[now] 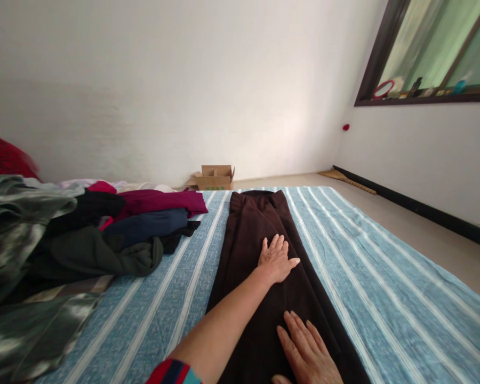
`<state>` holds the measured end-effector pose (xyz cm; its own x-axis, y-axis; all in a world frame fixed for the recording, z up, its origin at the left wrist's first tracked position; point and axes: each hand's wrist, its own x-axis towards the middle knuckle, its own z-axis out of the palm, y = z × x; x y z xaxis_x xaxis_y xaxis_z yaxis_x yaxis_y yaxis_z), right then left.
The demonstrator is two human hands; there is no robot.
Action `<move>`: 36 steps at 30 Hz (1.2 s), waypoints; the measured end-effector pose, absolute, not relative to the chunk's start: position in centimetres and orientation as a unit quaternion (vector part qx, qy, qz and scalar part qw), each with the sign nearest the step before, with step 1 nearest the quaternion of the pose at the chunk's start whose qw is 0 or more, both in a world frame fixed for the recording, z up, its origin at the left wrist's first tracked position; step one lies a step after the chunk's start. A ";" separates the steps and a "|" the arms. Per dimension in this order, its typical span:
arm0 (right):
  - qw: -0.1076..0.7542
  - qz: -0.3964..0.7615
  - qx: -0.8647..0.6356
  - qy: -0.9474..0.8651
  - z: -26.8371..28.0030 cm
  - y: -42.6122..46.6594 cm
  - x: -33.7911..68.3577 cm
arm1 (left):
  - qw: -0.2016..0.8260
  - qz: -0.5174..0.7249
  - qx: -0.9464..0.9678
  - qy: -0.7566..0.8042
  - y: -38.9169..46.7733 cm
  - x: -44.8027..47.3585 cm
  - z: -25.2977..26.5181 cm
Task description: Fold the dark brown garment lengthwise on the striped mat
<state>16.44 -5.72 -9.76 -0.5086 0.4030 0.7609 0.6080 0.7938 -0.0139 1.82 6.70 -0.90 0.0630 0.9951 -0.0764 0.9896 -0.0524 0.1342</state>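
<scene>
A pair of dark brown trousers [244, 256] lies lengthwise on the bed, its waistband at the far end. My left hand [277, 259] rests flat on the upper part of the trousers, fingers spread and thumb out to the right. Closer to me, my right hand [308, 349] lies palm down on the lower part, with its fingers stretched forward. Neither hand grips the cloth. The near end of the trousers runs out of the bottom of the view.
The bed has a blue sheet [356, 250] with white stripes. A heap of clothes [100, 240] covers its left side. Beyond the far edge stand an open cardboard box [214, 178] and, on the floor at right, a broom [344, 177]. A window [436, 48] is at upper right.
</scene>
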 end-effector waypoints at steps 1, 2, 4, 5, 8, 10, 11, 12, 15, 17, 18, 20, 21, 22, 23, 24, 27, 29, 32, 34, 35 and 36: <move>0.395 -0.133 -0.290 -0.862 -10.0 -5.6 16.5 | 0.077 0.015 0.725 0.685 6.8 1.8 -1.1; 0.390 -0.135 -0.285 -0.865 -10.3 -5.5 16.6 | 0.076 0.014 0.724 0.685 6.9 1.7 -1.4; 0.377 -0.131 -0.276 -0.874 -10.9 -5.2 17.0 | 0.072 0.017 0.725 0.685 6.9 1.7 -1.7; 0.369 -0.126 -0.272 -0.880 -11.2 -5.1 17.1 | 0.071 0.020 0.726 0.684 6.9 1.6 -1.9; 0.354 -0.112 -0.266 -0.890 -11.6 -5.0 17.4 | 0.066 0.028 0.729 0.681 6.8 1.5 -2.1; 0.359 -0.117 -0.270 -0.886 -11.4 -5.1 17.3 | 0.061 0.034 0.730 0.680 6.8 1.5 -2.3; 0.364 -0.122 -0.273 -0.882 -11.2 -5.2 17.2 | 0.059 0.036 0.730 0.680 6.8 1.5 -2.3; 0.369 -0.128 -0.277 -0.878 -11.0 -5.2 17.1 | 0.057 0.039 0.730 0.680 6.8 1.5 -2.4; 0.380 -0.140 -0.279 -0.871 -10.2 -5.4 16.8 | 0.052 0.043 0.730 0.680 6.8 1.5 -2.5; 0.387 -0.143 -0.278 -0.868 -9.9 -5.5 16.7 | 0.050 0.045 0.730 0.680 6.8 1.5 -2.6; 0.391 -0.143 -0.280 -0.865 -9.8 -5.5 16.6 | 0.049 0.046 0.730 0.680 6.8 1.5 -2.6; 0.398 -0.138 -0.286 -0.861 -9.7 -5.6 16.6 | 0.048 0.048 0.731 0.679 6.7 1.5 -2.6; 0.399 -0.135 -0.288 -0.860 -9.7 -5.7 16.6 | 0.047 0.050 0.731 0.679 6.7 1.5 -2.7; 0.397 -0.132 -0.289 -0.861 -9.7 -5.7 16.6 | 0.045 0.051 0.731 0.679 6.7 1.5 -2.7; 0.393 -0.130 -0.289 -0.863 -9.8 -5.8 16.6 | 0.044 0.051 0.731 0.679 6.7 1.4 -2.7; 0.388 -0.129 -0.289 -0.866 -9.8 -5.8 16.6 | 0.044 0.052 0.731 0.679 6.7 1.4 -2.8; 0.375 -0.125 -0.296 -0.869 -9.9 -5.9 16.6 | 0.045 0.051 0.731 0.679 6.7 1.4 -2.8; 0.372 -0.124 -0.299 -0.870 -9.9 -5.9 16.8 | 0.045 0.051 0.731 0.679 6.7 1.4 -2.8; 0.344 -0.130 -0.279 -0.887 -9.8 -5.7 17.3 | 0.046 0.050 0.730 0.680 6.7 1.5 -2.8; 0.335 -0.135 -0.267 -0.894 -9.8 -5.5 17.6 | 0.047 0.051 0.730 0.680 6.8 1.5 -2.8; 0.336 -0.136 -0.264 -0.894 -9.8 -5.4 17.7 | 0.048 0.051 0.730 0.680 6.8 1.5 -2.9; 0.339 -0.137 -0.263 -0.893 -9.9 -5.4 17.8 | 0.049 0.051 0.729 0.680 6.8 1.5 -2.9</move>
